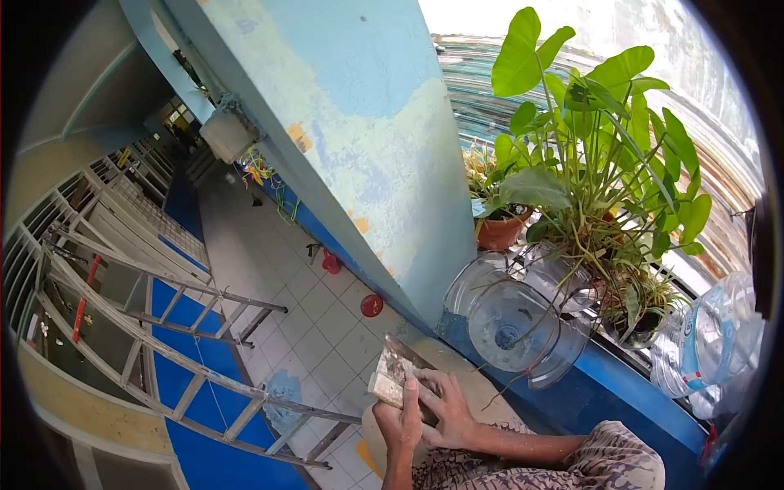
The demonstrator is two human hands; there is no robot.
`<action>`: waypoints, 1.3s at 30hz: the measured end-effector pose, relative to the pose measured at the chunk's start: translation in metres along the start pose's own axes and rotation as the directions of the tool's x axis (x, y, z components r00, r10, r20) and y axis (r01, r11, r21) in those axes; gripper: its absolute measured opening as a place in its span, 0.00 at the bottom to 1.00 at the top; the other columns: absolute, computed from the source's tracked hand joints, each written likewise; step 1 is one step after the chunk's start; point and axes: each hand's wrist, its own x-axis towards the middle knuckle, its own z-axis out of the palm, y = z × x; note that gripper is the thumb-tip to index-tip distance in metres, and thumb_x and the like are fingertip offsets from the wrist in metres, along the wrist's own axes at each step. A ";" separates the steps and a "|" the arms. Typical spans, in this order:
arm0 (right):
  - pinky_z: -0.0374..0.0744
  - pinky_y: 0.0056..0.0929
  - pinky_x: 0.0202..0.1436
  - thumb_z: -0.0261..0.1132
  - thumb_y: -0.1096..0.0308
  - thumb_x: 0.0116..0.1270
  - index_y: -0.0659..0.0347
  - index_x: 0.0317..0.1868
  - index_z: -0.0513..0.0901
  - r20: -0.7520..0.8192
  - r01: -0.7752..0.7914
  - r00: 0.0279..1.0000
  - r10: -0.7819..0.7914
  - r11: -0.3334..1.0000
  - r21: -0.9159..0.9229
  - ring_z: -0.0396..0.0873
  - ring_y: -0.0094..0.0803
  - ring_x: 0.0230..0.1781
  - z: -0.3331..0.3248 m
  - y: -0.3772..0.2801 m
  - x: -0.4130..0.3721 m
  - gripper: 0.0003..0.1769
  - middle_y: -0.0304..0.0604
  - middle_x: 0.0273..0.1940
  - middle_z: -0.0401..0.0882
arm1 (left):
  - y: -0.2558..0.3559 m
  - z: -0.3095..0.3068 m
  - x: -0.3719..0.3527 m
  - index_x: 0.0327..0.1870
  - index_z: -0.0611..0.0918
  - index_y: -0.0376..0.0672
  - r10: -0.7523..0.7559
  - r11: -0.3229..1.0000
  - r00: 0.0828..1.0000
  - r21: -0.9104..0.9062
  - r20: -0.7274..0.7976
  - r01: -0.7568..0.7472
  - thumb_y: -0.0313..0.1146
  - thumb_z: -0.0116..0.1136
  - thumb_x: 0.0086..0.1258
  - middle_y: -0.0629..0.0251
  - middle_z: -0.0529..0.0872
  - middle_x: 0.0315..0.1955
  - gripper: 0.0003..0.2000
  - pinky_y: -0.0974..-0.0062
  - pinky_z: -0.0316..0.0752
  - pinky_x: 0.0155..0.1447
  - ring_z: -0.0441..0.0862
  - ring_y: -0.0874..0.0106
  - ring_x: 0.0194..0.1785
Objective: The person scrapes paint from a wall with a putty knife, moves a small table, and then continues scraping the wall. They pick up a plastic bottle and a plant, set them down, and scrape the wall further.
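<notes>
The fingers of the left hand (398,423) are closing around a flat, plaster-smeared tool (390,385), the thumb lying along it; those of the right hand (449,415) are curling against the same piece, holding it too. The tool is pointing toward eleven o'clock, above a beige surface (453,359) and just beyond patterned trousers (616,457).

From the hands, pale floor tiles (339,339) are spreading toward ten o'clock, where a corridor is receding into shade. A ladder (310,411) is stretching across nine and ten o'clock, over a strip of bright blue (192,314). A patchy, paint-worn pillar (351,106) is rising near twelve, and a blue ledge (608,392) is running from one toward four.

At eleven, a round red dish (371,305) is sitting on the tiles. Near half past one, a clear plastic container (510,327) is standing by the ledge, thin stems trailing across it. At one, a terracotta pot (500,232) is holding a small plant, with a tall leafy plant (604,122) growing beside it. Toward half past two, a large clear bottle (719,331) is lying tilted, its contents too unclear to tell.
</notes>
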 end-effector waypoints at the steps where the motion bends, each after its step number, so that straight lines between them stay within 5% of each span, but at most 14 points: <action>1: 0.69 0.53 0.71 0.76 0.57 0.62 0.64 0.79 0.71 -0.008 -0.001 1.000 0.001 1.000 0.011 0.72 0.56 0.67 -0.005 0.005 0.005 0.47 0.59 0.69 0.69 | 0.006 0.002 0.002 0.52 0.85 0.26 0.074 0.997 0.995 0.020 -0.072 -0.073 0.42 0.65 0.79 0.59 0.91 0.36 0.21 0.68 0.81 0.44 0.86 0.70 0.39; 5: 0.62 0.56 0.81 0.76 0.55 0.65 0.63 0.84 0.61 0.017 0.038 0.999 -0.043 0.976 0.214 0.62 0.62 0.78 -0.019 0.023 0.014 0.52 0.63 0.79 0.59 | 0.031 0.003 0.019 0.55 0.84 0.26 0.284 0.959 0.928 0.085 -0.240 -0.271 0.38 0.64 0.79 0.57 0.91 0.39 0.19 0.67 0.81 0.48 0.86 0.68 0.41; 11: 0.58 0.58 0.83 0.76 0.58 0.65 0.72 0.84 0.52 -0.102 0.179 0.982 -0.158 0.953 0.246 0.56 0.65 0.83 -0.022 0.004 0.038 0.57 0.68 0.83 0.50 | 0.085 0.007 0.041 0.53 0.85 0.28 0.250 0.936 0.968 0.254 0.003 -0.242 0.36 0.66 0.77 0.52 0.90 0.40 0.17 0.63 0.80 0.48 0.88 0.62 0.41; 14: 0.59 0.59 0.82 0.75 0.63 0.64 0.76 0.83 0.52 -0.252 0.176 0.960 -0.124 0.965 0.196 0.56 0.67 0.82 -0.006 0.004 0.053 0.56 0.71 0.82 0.51 | 0.080 0.029 0.057 0.52 0.85 0.28 0.353 0.872 0.929 0.320 0.113 -0.370 0.38 0.65 0.78 0.45 0.89 0.41 0.17 0.60 0.81 0.48 0.90 0.53 0.44; 15: 0.60 0.61 0.82 0.74 0.65 0.64 0.78 0.82 0.53 -0.357 0.137 0.932 -0.064 0.974 0.182 0.57 0.67 0.82 -0.002 0.006 0.059 0.54 0.72 0.82 0.52 | 0.078 0.036 0.061 0.51 0.86 0.27 0.361 0.870 0.927 0.321 0.105 -0.375 0.38 0.67 0.77 0.56 0.93 0.39 0.17 0.67 0.82 0.48 0.88 0.70 0.43; 20: 0.69 0.53 0.78 0.72 0.73 0.64 0.79 0.77 0.64 -0.458 0.052 0.889 0.022 0.988 0.148 0.67 0.68 0.76 0.009 0.043 0.078 0.43 0.71 0.75 0.67 | 0.055 0.055 0.069 0.49 0.87 0.27 0.304 0.871 0.947 0.373 0.103 -0.320 0.38 0.69 0.76 0.57 0.92 0.36 0.17 0.68 0.81 0.45 0.87 0.72 0.40; 27: 0.74 0.52 0.72 0.74 0.79 0.53 0.71 0.73 0.72 -0.362 0.016 0.932 0.016 0.996 0.085 0.73 0.66 0.70 0.040 0.096 0.059 0.44 0.68 0.72 0.70 | 0.026 0.051 0.070 0.46 0.87 0.29 0.143 0.923 0.982 0.341 0.122 -0.176 0.39 0.71 0.74 0.60 0.91 0.32 0.17 0.71 0.79 0.42 0.84 0.77 0.36; 29: 0.76 0.49 0.67 0.73 0.82 0.50 0.66 0.70 0.76 -0.497 0.097 0.865 -0.067 0.995 0.036 0.77 0.60 0.63 0.038 0.101 0.068 0.42 0.61 0.65 0.77 | 0.030 0.060 0.070 0.43 0.87 0.30 0.216 0.942 0.976 0.256 0.030 -0.217 0.38 0.67 0.78 0.55 0.89 0.26 0.15 0.68 0.79 0.36 0.86 0.72 0.28; 30: 0.76 0.49 0.67 0.73 0.82 0.50 0.66 0.70 0.76 -0.494 0.101 0.867 -0.069 0.994 0.038 0.77 0.60 0.63 0.046 0.112 0.061 0.42 0.61 0.65 0.77 | 0.036 0.061 0.071 0.43 0.87 0.30 0.216 0.943 0.976 0.256 0.025 -0.215 0.38 0.67 0.78 0.55 0.89 0.26 0.15 0.68 0.79 0.36 0.86 0.72 0.28; 32: 0.67 0.51 0.78 0.75 0.76 0.61 0.68 0.74 0.73 -0.190 -0.084 0.976 0.109 0.987 0.136 0.71 0.62 0.75 0.066 0.138 0.043 0.40 0.62 0.75 0.72 | 0.047 0.064 0.073 0.42 0.86 0.30 0.281 0.913 0.960 0.308 0.000 -0.267 0.36 0.65 0.79 0.59 0.87 0.23 0.14 0.70 0.78 0.34 0.83 0.76 0.27; 33: 0.67 0.51 0.78 0.75 0.76 0.61 0.68 0.74 0.73 -0.185 -0.081 0.977 0.106 0.987 0.135 0.71 0.62 0.75 0.063 0.134 0.050 0.40 0.62 0.75 0.72 | 0.046 0.064 0.074 0.42 0.86 0.30 0.280 0.914 0.960 0.307 -0.006 -0.265 0.36 0.65 0.79 0.59 0.87 0.23 0.14 0.70 0.78 0.34 0.83 0.76 0.27; 35: 0.68 0.53 0.77 0.75 0.73 0.63 0.68 0.75 0.73 -0.438 0.103 0.897 -0.059 0.992 0.077 0.72 0.60 0.75 0.050 0.118 0.070 0.40 0.63 0.75 0.72 | 0.045 0.067 0.075 0.42 0.86 0.29 0.274 0.921 0.961 0.297 -0.039 -0.251 0.36 0.66 0.79 0.66 0.86 0.25 0.14 0.73 0.75 0.35 0.78 0.82 0.31; 39: 0.70 0.54 0.76 0.74 0.70 0.65 0.69 0.77 0.71 -0.421 0.058 0.907 -0.023 0.996 0.070 0.72 0.62 0.75 0.049 0.110 0.081 0.40 0.64 0.74 0.73 | 0.030 0.064 0.087 0.40 0.86 0.29 0.328 0.908 0.941 0.301 -0.078 -0.291 0.34 0.65 0.79 0.67 0.84 0.22 0.13 0.75 0.73 0.32 0.76 0.82 0.29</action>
